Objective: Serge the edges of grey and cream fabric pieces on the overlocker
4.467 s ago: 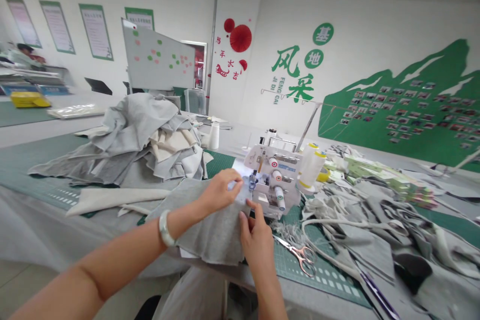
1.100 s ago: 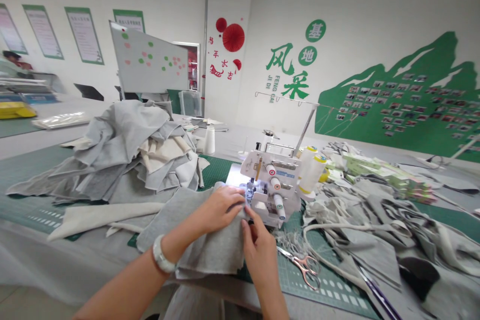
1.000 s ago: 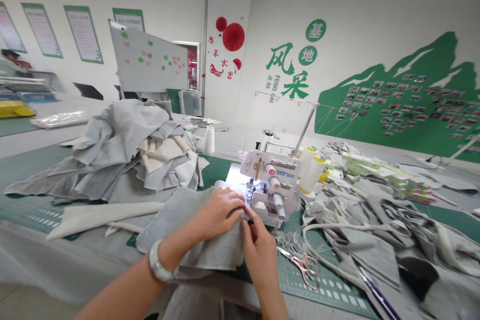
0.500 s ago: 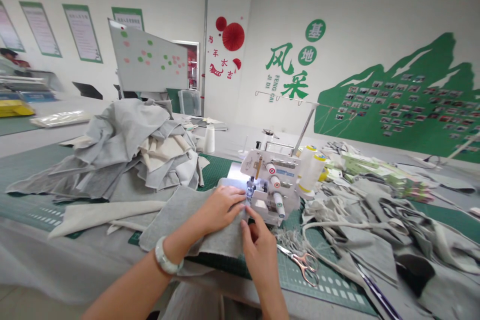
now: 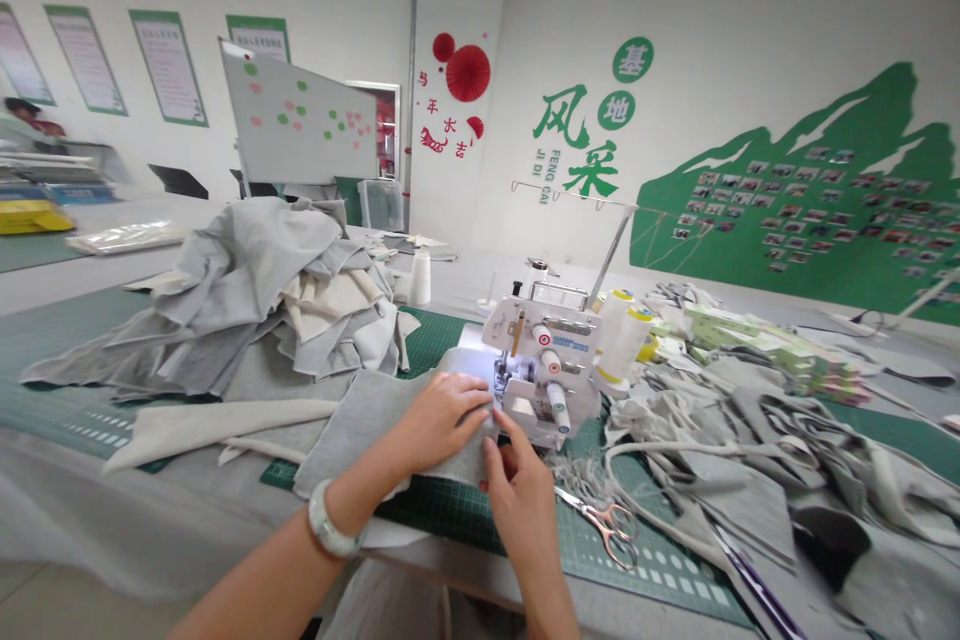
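Note:
A piece of grey fabric (image 5: 349, 425) lies in front of a white overlock sewing machine (image 5: 581, 330), its far edge under the lit presser foot area. My left hand (image 5: 442, 415) rests flat on the fabric with fingers stretched, tips just left of the needle area. At the fabric's right edge, my right hand (image 5: 521, 490) pinches the cloth between thumb and forefinger, its other fingers curled under. The exact grip is partly hidden. Small scissors (image 5: 607, 523) with copper-coloured handles lie to the right of my right hand, on the green cutting mat (image 5: 450, 512).
A heap of grey and cream fabric (image 5: 247, 270) stands at the left. Grey fabric scraps (image 5: 735, 440) and dark-handled scissors (image 5: 754, 580) lie at the right. Thread cones (image 5: 626, 340) stand behind the machine, another white cone (image 5: 420, 278) to its left. A person (image 5: 30, 125) is far left.
The grey fabric has slid forward and to the right, into the machine, its near edge now closer to my hands. Both hands stay almost in place.

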`<state>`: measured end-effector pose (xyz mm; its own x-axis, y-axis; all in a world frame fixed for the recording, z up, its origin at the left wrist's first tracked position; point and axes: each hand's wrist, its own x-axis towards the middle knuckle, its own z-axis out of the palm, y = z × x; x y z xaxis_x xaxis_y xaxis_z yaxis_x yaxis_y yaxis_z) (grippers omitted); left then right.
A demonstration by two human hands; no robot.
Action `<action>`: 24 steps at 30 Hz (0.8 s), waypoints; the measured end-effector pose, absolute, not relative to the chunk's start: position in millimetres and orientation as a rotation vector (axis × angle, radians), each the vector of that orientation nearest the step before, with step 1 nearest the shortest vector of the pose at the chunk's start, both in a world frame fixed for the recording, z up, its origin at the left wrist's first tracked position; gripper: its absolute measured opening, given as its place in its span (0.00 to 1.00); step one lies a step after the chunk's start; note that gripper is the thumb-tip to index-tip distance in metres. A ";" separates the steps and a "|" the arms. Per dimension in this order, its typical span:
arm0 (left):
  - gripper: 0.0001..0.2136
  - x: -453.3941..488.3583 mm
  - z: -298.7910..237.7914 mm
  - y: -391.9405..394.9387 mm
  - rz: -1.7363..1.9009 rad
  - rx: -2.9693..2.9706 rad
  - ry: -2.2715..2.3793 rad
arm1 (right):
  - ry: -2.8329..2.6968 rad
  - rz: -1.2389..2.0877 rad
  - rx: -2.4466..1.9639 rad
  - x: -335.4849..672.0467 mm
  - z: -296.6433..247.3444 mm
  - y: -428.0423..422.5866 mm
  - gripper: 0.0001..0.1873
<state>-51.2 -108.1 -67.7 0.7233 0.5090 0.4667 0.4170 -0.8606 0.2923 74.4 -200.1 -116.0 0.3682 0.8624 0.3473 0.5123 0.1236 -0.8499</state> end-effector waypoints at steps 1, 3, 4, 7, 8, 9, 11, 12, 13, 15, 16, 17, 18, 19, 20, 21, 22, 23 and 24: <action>0.13 -50.4 -68.5 -107.4 0.819 2.761 0.758 | -1.284 0.413 -1.536 74.2 -116.0 -199.8 0.24; 0.14 -48.7 -69.9 -106.1 0.816 2.774 0.778 | -1.285 0.423 -1.540 74.0 -115.5 -199.5 0.24; 0.14 -47.9 -70.3 -105.6 0.818 2.782 0.789 | -1.286 0.423 -1.540 73.9 -115.1 -199.6 0.24; 0.14 -46.4 -70.4 -104.6 0.825 2.812 0.792 | -1.285 0.433 -1.530 74.3 -115.2 -200.0 0.24; 0.13 -46.4 -70.2 -104.5 0.826 2.824 0.787 | -1.284 0.444 -1.527 74.7 -115.7 -200.0 0.24; 0.13 -46.6 -69.8 -104.7 0.832 2.833 0.783 | -1.285 0.457 -1.524 75.2 -116.5 -200.1 0.24; 0.11 -47.6 -69.1 -105.6 0.845 2.844 0.767 | -1.284 0.478 -1.522 76.1 -118.3 -199.9 0.24; 0.11 -48.3 -68.8 -106.1 0.850 2.845 0.761 | -1.285 0.486 -1.520 76.4 -119.0 -199.7 0.24; 0.10 -49.1 -68.6 -106.6 0.855 2.842 0.756 | -1.285 0.492 -1.516 76.5 -119.5 -199.5 0.24; 0.10 -50.5 -68.5 -106.7 0.852 2.833 0.747 | -1.285 0.496 -1.508 75.9 -119.8 -198.7 0.23; 0.10 -51.1 -68.7 -106.2 0.848 2.826 0.747 | -1.286 0.494 -1.502 75.2 -119.5 -198.3 0.23; 0.10 -51.4 -69.1 -105.2 0.847 2.818 0.749 | -1.287 0.490 -1.497 74.3 -119.1 -197.8 0.23; 0.11 -51.7 -69.5 -103.8 0.845 2.810 0.750 | -1.288 0.484 -1.493 73.4 -118.5 -197.2 0.23; 0.11 -51.8 -70.0 -102.1 0.836 2.804 0.753 | -1.289 0.479 -1.493 72.4 -118.0 -196.7 0.23; 0.11 -51.7 -70.6 -100.2 0.828 2.797 0.756 | -1.293 0.474 -1.495 71.5 -117.4 -196.1 0.23; 0.11 -51.6 -71.3 -98.3 0.825 2.790 0.762 | -1.303 0.468 -1.503 70.8 -116.8 -195.7 0.23; 0.11 -51.4 -72.0 -96.4 0.824 2.784 0.766 | -1.317 0.459 -1.516 70.1 -116.2 -195.3 0.23; 0.11 -51.2 -72.7 -94.6 0.827 2.779 0.769 | -1.334 0.444 -1.533 69.5 -115.6 -195.1 0.23; 0.12 -50.9 -73.3 -93.0 0.831 2.775 0.770 | -1.354 0.423 -1.556 69.1 -115.0 -195.1 0.23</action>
